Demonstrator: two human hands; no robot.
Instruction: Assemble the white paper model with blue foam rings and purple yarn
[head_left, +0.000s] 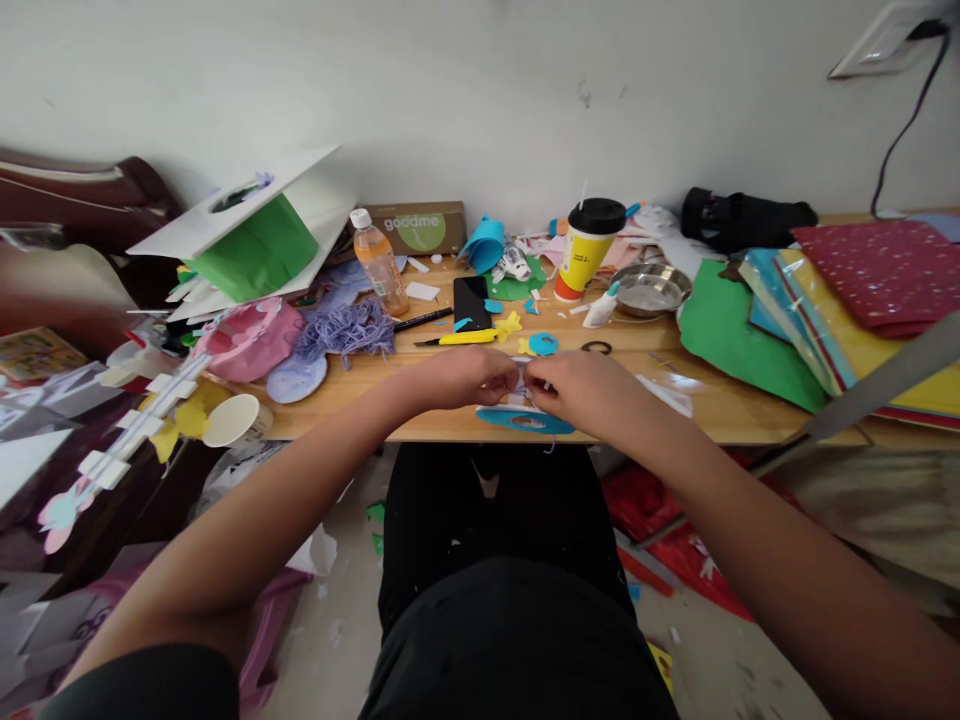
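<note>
My left hand (476, 378) and my right hand (571, 385) meet at the table's front edge, fingers curled and closed close together. What the fingertips pinch is too small to make out. Right below them is a round blue-and-white craft piece (517, 420), partly covered by the hands, with a bit of purple thread at its lower edge. Just beyond lie a yellow craft knife (469, 338), a blue paper cutout (543, 344), a yellow paper shape (508, 324) and a small black ring (596, 347).
Behind are a black phone (471, 303), a drink bottle (380, 265), a lidded paper cup (587, 250), a glue bottle (601, 306) and a metal bowl (651, 290). Purple yarn (349, 330) lies left; green sheet (739, 335) lies right. A grey bar (870, 400) slants across the right side.
</note>
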